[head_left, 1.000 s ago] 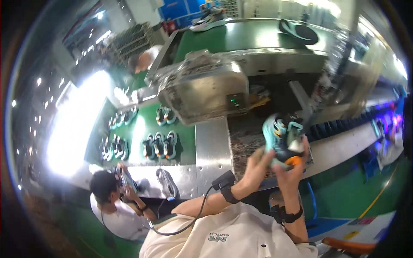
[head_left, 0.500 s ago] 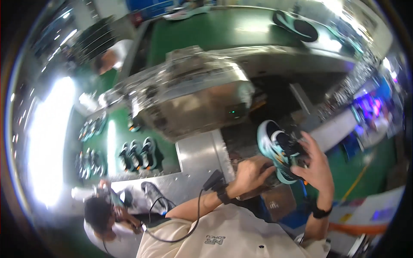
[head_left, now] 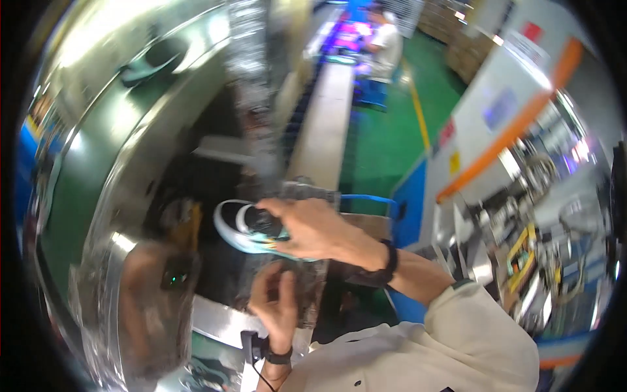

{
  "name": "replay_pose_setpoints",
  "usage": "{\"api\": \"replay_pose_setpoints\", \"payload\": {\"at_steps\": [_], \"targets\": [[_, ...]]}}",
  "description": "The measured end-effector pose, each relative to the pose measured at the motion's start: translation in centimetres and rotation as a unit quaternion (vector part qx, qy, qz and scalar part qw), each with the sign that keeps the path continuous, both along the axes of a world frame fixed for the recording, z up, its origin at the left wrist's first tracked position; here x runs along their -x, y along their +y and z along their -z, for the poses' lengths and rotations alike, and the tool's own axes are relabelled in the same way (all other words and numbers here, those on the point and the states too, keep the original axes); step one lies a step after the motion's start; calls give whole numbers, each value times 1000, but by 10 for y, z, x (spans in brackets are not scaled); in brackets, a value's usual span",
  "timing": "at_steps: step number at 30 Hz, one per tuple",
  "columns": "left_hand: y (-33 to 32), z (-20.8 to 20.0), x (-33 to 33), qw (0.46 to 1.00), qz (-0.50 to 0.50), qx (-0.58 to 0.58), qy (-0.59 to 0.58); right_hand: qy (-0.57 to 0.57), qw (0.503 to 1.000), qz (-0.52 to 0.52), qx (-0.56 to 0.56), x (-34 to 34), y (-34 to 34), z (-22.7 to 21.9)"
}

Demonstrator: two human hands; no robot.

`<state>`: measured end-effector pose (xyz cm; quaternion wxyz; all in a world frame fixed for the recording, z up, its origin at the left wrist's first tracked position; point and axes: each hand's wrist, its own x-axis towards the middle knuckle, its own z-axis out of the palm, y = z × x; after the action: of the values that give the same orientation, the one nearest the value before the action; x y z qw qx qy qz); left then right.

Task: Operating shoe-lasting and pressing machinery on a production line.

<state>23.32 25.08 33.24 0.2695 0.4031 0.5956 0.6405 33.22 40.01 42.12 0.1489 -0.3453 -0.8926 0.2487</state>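
A sneaker (head_left: pixel 230 225) with a white and light teal sole edge and a dark upper is near the middle of the view. My right hand (head_left: pixel 310 228) reaches in from the right and grips its upper, thumb and fingers on opposite sides and covering much of it. My left hand (head_left: pixel 274 304) is just below the shoe, apart from it, with fingers loosely bent and spread and nothing in them. Each wrist wears a dark band; a small black device (head_left: pixel 253 346) with a cable sits on the left one.
A film-wrapped metal machine (head_left: pixel 130 307) stands at the left, near my left hand. Beyond it, a green belt (head_left: pixel 117 137) carries a dark shoe part (head_left: pixel 153 62). A long pale conveyor (head_left: pixel 323 121) runs away toward a co-worker (head_left: pixel 385 46). An orange-edged white cabinet (head_left: pixel 483 111) stands right.
My view has swung to the right. My right hand now grips the shoe from above, and my left hand is apart from it, below.
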Motion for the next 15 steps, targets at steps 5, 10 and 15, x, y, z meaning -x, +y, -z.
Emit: {"api": "replay_pose_setpoints", "payload": {"at_steps": [5, 10, 15], "targets": [[-8, 7, 0, 998, -44, -5, 34, 119, 991, 38, -36, -19, -20, 17], [-1, 2, -18, 998, 0, -26, 50, 377, 891, 63, -244, -54, -51, 51], [-25, -24, -115, 975, 212, -39, -46, 532, 830, 166, 6, -162, -148, 31]]}}
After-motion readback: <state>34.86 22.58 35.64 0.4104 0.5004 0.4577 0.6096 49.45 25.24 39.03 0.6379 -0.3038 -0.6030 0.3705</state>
